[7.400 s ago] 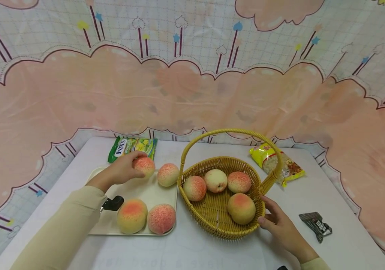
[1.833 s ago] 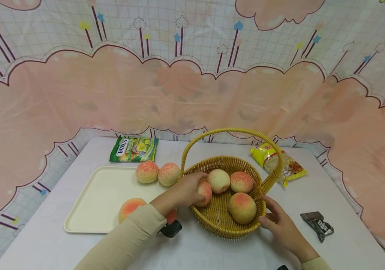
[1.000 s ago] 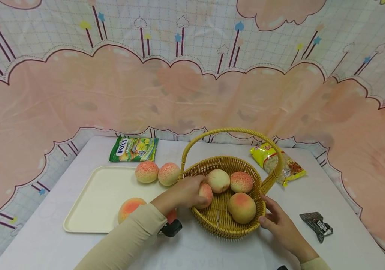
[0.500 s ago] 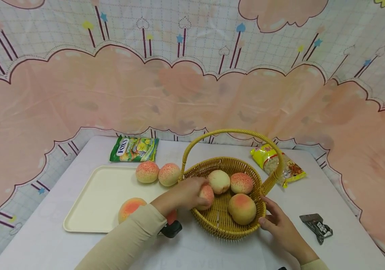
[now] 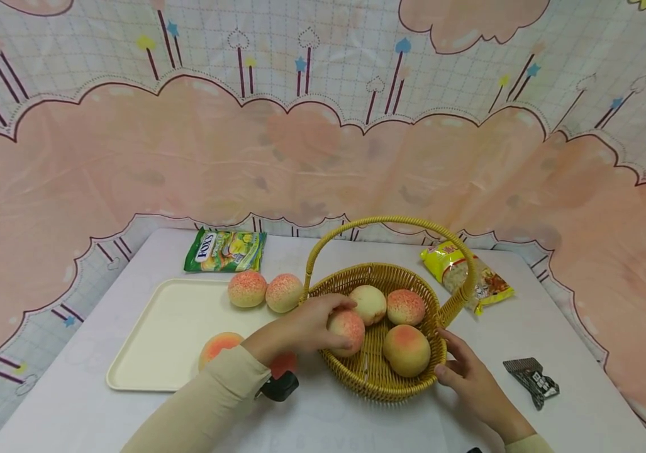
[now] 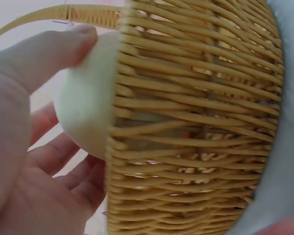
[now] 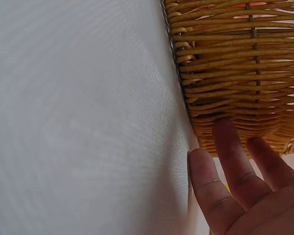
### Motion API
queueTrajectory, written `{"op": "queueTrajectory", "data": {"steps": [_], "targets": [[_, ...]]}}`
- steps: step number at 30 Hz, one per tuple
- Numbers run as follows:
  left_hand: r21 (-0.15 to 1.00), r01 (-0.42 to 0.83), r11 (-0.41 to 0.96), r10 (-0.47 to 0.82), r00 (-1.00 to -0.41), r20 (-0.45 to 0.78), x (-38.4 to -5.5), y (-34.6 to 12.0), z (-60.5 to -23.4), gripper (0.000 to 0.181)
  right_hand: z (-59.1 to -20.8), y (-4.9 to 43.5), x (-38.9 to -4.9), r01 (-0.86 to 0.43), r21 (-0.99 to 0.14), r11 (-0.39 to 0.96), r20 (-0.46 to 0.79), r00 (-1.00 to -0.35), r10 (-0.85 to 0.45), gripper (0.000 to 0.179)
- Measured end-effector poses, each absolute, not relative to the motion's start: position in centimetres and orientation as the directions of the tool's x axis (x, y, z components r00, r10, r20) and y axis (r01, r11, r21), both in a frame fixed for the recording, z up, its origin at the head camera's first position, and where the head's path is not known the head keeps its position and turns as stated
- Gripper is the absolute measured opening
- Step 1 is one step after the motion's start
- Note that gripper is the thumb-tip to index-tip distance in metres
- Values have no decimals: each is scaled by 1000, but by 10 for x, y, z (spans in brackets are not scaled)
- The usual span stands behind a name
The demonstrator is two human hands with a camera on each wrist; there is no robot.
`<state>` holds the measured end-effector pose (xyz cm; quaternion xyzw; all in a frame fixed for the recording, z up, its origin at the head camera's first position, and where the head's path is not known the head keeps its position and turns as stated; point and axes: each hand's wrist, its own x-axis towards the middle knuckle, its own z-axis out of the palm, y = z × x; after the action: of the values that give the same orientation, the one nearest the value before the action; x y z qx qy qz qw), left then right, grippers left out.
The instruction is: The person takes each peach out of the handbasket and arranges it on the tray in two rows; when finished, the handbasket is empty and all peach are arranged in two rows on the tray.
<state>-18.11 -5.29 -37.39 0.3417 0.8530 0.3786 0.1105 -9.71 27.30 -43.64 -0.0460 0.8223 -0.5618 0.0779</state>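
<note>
My left hand (image 5: pixel 314 327) reaches over the left rim of the yellow wicker basket (image 5: pixel 365 384) and holds a pink-and-cream peach (image 5: pixel 348 333). In the left wrist view, thumb and fingers curl round the pale side of that peach (image 6: pixel 85 103), just above the wicker rim. Beside it in the basket sit a cream peach (image 5: pixel 368 304), a pink-speckled peach (image 5: pixel 406 307) and a yellow-orange peach (image 5: pixel 406 350). At the basket's right side is my right hand (image 5: pixel 472 380); in the right wrist view its fairly straight fingers (image 7: pixel 230 152) touch the woven wall.
A cream tray (image 5: pixel 153 340) stands left, with two peaches (image 5: pixel 247 289) at its back edge and two near its front, partly behind my left arm. Behind lie a green candy bag (image 5: pixel 223 250) and a yellow snack bag (image 5: pixel 470 277). A black wrapper (image 5: pixel 532 380) lies right.
Earlier my left hand held a peach at the tray's back edge; it left that one there and took hold of the basket's left peach. Just now this peach has shifted slightly right. The right hand stays.
</note>
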Motion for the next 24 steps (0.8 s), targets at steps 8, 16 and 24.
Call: {"op": "queueTrajectory", "data": {"steps": [8, 16, 24], "targets": [[733, 536, 419, 667, -729, 152, -174, -60, -358, 53, -436, 273, -97, 15, -935, 353, -78, -983, -165, 65], [718, 537, 442, 642, -749, 165, -167, -76, -347, 49, -436, 272, -97, 33, -933, 357, -95, -983, -157, 66], [722, 527, 449, 630, -759, 162, -165, -85, -349, 49, -436, 272, -97, 22, -931, 365, -86, -983, -160, 66]]}}
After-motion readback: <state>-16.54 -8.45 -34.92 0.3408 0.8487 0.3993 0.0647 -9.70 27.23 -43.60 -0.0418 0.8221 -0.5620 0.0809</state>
